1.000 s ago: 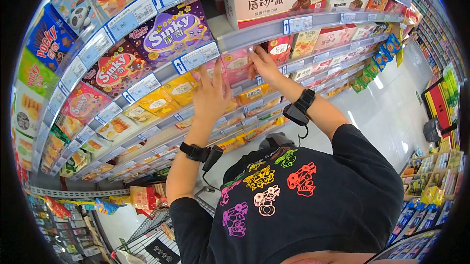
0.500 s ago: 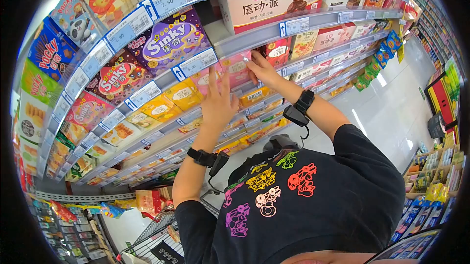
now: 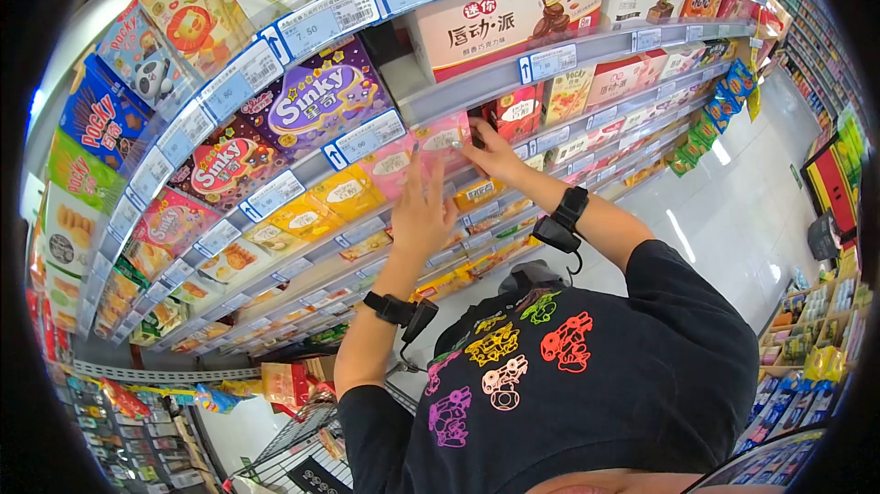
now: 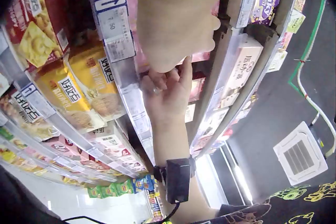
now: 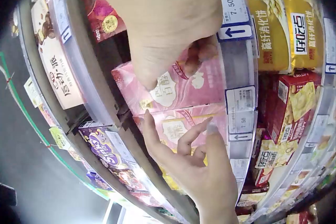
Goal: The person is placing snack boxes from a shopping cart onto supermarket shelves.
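Note:
Two pink biscuit boxes stand side by side on a middle shelf [image 3: 456,95], one left [image 3: 390,167] and one right [image 5: 197,85]. At the right-hand box's outer end my right hand [image 3: 495,157] grips the edge, some fingers curled at its front; the right wrist view hides part of that end behind the hand. My left hand [image 3: 423,219] reaches up with fingers spread, fingertips against the pink fronts near where the boxes meet. In the right wrist view this left hand [image 5: 202,174] has its fingers loosely bent over the left box.
Purple Sinky boxes [image 3: 330,95] and yellow boxes [image 3: 348,193] stand to the left. A red box [image 3: 516,114] sits right of a dark gap. Price-tag rails [image 3: 367,138] edge the shelves, with a large white pie carton [image 3: 513,22] above. A wire cart [image 3: 284,444] stands below left.
The view has shifted slightly. My left hand has come down and right from the shelf rail onto the pink box fronts. The right hand stays at the right box's end.

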The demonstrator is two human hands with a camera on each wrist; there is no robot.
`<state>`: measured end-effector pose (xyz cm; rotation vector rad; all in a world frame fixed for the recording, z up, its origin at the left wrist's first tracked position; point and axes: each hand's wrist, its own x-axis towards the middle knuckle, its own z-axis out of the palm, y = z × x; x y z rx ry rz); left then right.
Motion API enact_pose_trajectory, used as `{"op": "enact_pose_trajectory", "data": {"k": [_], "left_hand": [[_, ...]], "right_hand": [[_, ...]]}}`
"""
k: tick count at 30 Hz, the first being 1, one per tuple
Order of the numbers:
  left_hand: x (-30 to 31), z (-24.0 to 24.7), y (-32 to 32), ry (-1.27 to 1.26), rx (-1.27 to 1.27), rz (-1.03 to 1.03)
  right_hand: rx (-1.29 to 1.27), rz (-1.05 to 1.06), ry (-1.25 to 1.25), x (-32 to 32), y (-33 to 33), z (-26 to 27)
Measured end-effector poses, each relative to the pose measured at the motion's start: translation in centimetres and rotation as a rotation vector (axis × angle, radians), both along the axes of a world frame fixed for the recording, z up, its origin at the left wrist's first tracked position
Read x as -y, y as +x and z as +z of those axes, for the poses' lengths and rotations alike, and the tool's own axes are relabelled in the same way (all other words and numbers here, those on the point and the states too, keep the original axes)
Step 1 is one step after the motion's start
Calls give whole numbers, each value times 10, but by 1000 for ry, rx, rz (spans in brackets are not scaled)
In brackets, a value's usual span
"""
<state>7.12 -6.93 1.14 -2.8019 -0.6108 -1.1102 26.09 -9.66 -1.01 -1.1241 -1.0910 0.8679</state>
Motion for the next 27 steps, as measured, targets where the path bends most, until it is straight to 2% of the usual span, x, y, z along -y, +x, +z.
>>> {"op": "enact_pose_trajectory", "data": {"k": [4,8,11,14,15,19,21,24,25,27], "left_hand": [[7,-2,3,54,34,-6],[20,-20,10,-1,79,-8],[30,-22,19,-52,104,9],[42,-28,28,-144,112,59],[46,-28,29,-147,99,86],[66,-41,37,-179,54,115],[83,-52,39,-339,-88,182],[118,-94,44,-450,-243,299],[130,-115,43,-465,-287,347],[156,-166,31,-620,-422,277]], "right_hand": [[130,-25,70,-1,2,-8],[221,-30,-33,6,5,-1],[484,-109,153,-4,12,-15],[465,-67,52,6,13,-11],[462,-34,-105,22,9,10],[635,-27,46,48,18,2],[709,-80,113,61,21,-10],[837,-224,421,77,25,-22],[784,-138,400,83,23,-31],[731,55,357,100,20,-54]]}}
